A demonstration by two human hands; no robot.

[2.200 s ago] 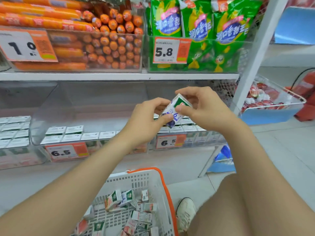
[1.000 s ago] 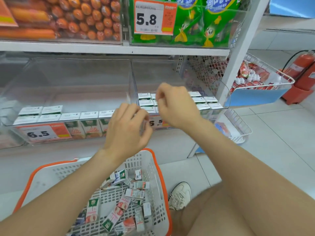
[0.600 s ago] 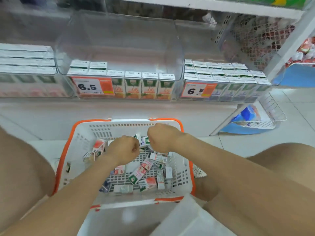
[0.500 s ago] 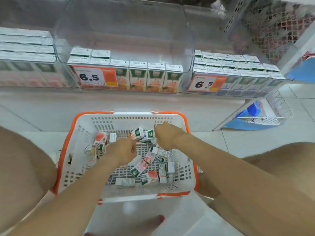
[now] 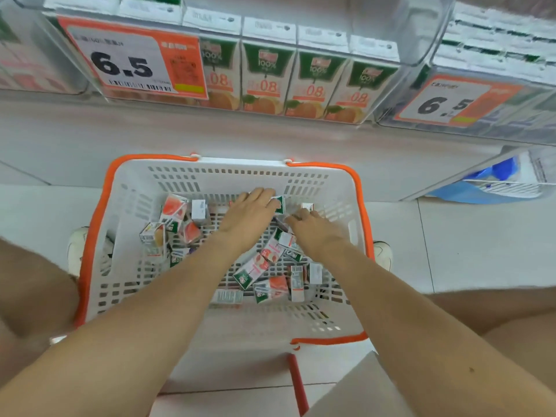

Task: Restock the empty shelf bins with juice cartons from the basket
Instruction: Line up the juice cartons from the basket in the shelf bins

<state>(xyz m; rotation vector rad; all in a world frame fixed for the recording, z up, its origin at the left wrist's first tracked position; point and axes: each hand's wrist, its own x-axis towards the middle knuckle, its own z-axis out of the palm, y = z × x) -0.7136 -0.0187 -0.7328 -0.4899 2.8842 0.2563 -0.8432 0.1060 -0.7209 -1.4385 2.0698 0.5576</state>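
Both hands reach into the basket (image 5: pixel 126 188) among loose cartons (image 5: pixel 255 272): left hand (image 5: pixel 249 216) spread flat over them, right hand (image 5: pixel 314 228) just beside, its grip impossible to tell; bin (image 5: pixel 418 46) above

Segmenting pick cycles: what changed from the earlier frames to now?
The left hand and right hand dropped from the clear plastic shelf bin into the white plastic basket with orange rim, no longer holding the small juice carton. Basket and shelved cartons stayed put.
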